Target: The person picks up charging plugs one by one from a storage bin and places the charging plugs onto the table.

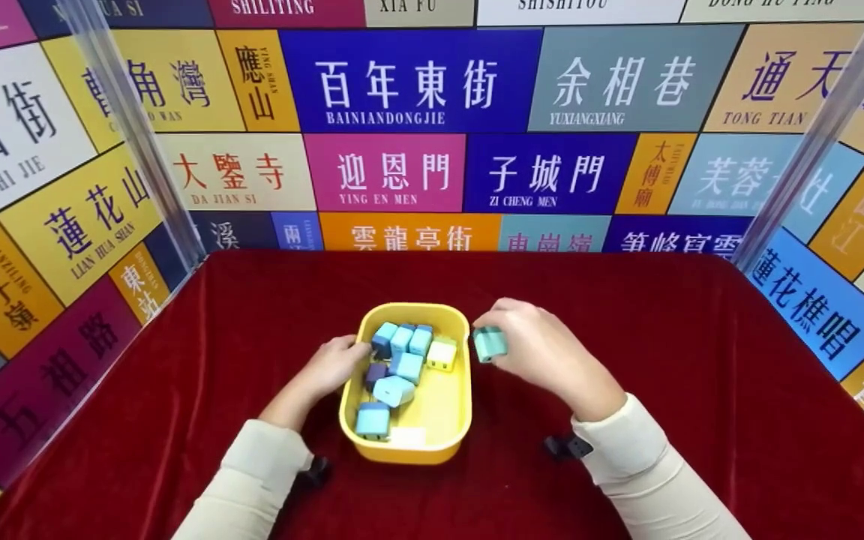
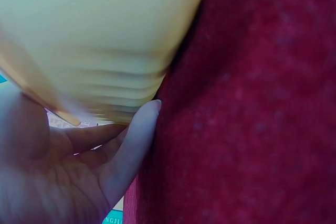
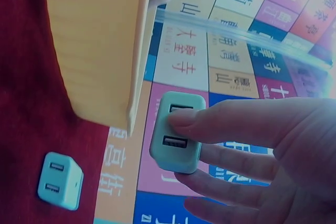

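Observation:
A yellow plastic bin [image 1: 443,405] stands on the red cloth, holding several USB charger plugs, mostly light blue with dark blue, plus a pale yellow one [image 1: 442,354]. My left hand [image 1: 331,367] grips the bin's left side, thumb against the outer wall [image 2: 121,66] in the left wrist view. Just outside the right rim, my right hand [image 1: 541,349] pinches a mint-green USB charger [image 3: 178,156] between thumb and fingers; its two ports face the right wrist camera. Another mint-green charger [image 3: 55,179] lies on the cloth beside the bin in that view.
Dark red cloth [image 1: 267,292] covers the table. Behind and beside it stand walls of coloured street-name panels [image 1: 409,82]. Clear upright posts [image 1: 799,169] rise at both back corners. A white label [image 1: 407,437] shows at the bin's near end.

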Tool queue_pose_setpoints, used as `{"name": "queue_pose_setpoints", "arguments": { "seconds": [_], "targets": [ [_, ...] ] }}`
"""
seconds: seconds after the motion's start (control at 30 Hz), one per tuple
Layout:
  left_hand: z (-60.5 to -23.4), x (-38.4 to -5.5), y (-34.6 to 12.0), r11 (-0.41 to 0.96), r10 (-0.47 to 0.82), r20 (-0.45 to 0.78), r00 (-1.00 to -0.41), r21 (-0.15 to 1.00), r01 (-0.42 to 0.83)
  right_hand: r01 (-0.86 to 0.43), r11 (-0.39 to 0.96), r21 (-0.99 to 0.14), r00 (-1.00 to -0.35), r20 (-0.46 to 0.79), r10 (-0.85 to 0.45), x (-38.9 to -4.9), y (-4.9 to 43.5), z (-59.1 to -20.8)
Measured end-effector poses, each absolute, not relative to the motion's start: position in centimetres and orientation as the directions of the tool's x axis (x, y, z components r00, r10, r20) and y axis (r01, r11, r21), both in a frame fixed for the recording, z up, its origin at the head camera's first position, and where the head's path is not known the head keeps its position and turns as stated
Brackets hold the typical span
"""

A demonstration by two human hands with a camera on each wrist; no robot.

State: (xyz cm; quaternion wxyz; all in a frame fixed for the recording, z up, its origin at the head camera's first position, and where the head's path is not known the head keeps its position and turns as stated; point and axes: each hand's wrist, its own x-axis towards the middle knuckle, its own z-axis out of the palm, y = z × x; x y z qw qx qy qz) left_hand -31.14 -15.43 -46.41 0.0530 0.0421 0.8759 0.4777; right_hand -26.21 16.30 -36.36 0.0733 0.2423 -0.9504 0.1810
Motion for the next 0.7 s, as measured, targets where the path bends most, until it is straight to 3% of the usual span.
{"name": "queue_pose_setpoints", "arguments": {
  "seconds": [0.7],
  "targets": [
    [-46.3, -30.9, -15.5, 0.543, 0.132, -0.051, -0.990, 0.839, 0.029, -0.454, 0.848, -0.274, -0.888, 0.218, -0.405, -29.8, 19.9, -38.9]
  ]
}}
